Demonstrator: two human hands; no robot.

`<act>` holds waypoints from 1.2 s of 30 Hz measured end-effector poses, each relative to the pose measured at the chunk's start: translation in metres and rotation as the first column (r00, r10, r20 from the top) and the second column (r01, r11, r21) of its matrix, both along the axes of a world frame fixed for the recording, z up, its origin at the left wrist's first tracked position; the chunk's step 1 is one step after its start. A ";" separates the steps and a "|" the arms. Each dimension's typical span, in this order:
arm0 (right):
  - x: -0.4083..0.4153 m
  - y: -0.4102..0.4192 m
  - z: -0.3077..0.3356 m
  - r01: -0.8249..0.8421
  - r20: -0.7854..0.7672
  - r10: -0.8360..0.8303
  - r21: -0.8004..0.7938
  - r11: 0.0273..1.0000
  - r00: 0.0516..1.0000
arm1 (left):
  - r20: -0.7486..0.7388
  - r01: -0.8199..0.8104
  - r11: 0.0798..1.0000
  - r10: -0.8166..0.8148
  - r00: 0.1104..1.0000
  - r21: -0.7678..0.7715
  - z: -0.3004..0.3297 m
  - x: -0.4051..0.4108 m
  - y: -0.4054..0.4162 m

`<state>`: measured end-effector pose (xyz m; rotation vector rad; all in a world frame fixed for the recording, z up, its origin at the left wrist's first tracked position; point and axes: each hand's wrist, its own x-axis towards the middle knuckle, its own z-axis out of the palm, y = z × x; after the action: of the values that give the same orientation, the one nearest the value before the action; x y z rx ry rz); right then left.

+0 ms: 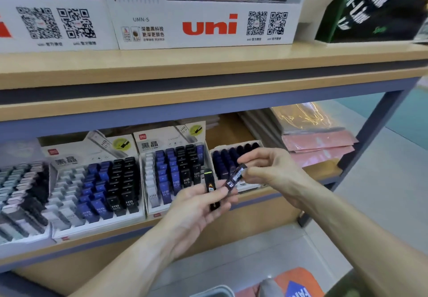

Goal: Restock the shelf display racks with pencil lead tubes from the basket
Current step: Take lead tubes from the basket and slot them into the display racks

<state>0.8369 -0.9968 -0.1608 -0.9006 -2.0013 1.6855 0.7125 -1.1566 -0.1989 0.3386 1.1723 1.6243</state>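
Note:
My left hand [196, 206] grips a black pencil lead tube [210, 188], held upright in front of the lower shelf. My right hand [268, 169] pinches the upper end of a second, dark blue lead tube [235, 177], which tilts down toward my left thumb. Behind the hands stand white display racks: a left rack [69, 222], a middle rack [151, 206] with white, blue and black HB 0.5 tubes, and a right rack [214, 155] with dark blue and black tubes. A grey basket rim [213, 291] shows at the bottom edge.
Another rack of pale and black tubes [18, 192] stands at the far left. Pink and clear packets [317, 144] are stacked at the right of the lower shelf. White uni display boxes [208, 28] sit on the upper shelf. An orange item [298, 282] lies beside the basket.

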 end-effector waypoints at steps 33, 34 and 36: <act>0.028 0.081 -0.045 0.205 0.000 -0.255 0.597 0.776 0.967 | 0.079 -0.139 0.976 0.154 0.985 -0.168 -0.039 0.016 0.075; 0.026 0.082 -0.047 0.199 -0.001 -0.253 0.619 0.759 0.968 | 0.073 -0.140 0.975 0.154 0.985 -0.171 -0.040 0.016 0.074; 0.023 0.084 -0.050 0.176 0.008 -0.239 0.649 0.740 0.971 | 0.048 -0.115 0.977 0.126 0.991 -0.181 -0.039 0.017 0.072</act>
<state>0.8602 -0.9125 -0.2106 -0.8960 -2.2108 0.7332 0.7295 -1.0845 -0.2383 0.1052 1.3031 1.6076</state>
